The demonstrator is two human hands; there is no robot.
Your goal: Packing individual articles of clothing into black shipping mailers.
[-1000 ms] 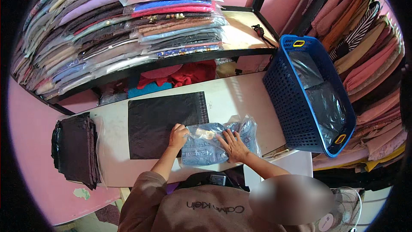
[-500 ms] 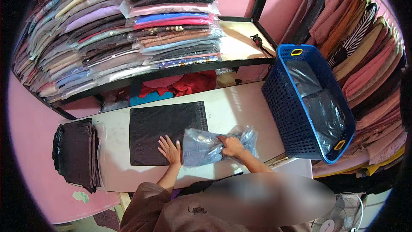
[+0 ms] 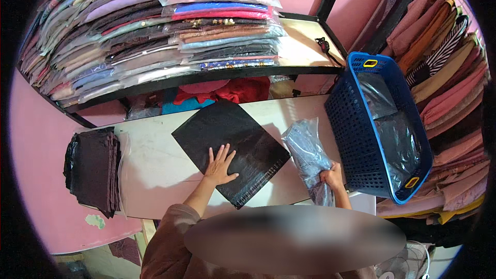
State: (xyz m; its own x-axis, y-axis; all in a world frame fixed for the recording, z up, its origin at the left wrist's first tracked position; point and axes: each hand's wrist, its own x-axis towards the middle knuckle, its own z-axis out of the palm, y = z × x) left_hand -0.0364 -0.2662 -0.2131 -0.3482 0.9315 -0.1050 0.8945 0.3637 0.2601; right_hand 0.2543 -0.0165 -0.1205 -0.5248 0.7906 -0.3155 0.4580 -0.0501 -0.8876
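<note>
My left hand (image 3: 221,166) lies flat with fingers spread on a black plastic mailing bag (image 3: 232,134), which sits turned at an angle on the white table (image 3: 142,175). In my right hand (image 3: 332,176) is a clear plastic packet with grey-blue folded cloth (image 3: 305,144) inside. The fingers close round its lower part, and the packet stands off to the right of the bag, slanting away from me. At the left end of the table a pile of dark folded bags or sheets (image 3: 93,168) rests beside a clear plastic sheet edge (image 3: 123,160).
A blue slotted basket (image 3: 341,134) holding shiny black packages (image 3: 398,144) stands right of the table. Behind, a black-edged shelf (image 3: 305,41) carries tall stacks of bagged clothes (image 3: 222,36). Clothes on hangers (image 3: 454,103) line the right side. A fan (image 3: 413,261) shows at lower right.
The mailing bag has turned and slid to the right under my left hand. My right hand has carried the packet rightward, toward the basket, and swung it more upright in view.
</note>
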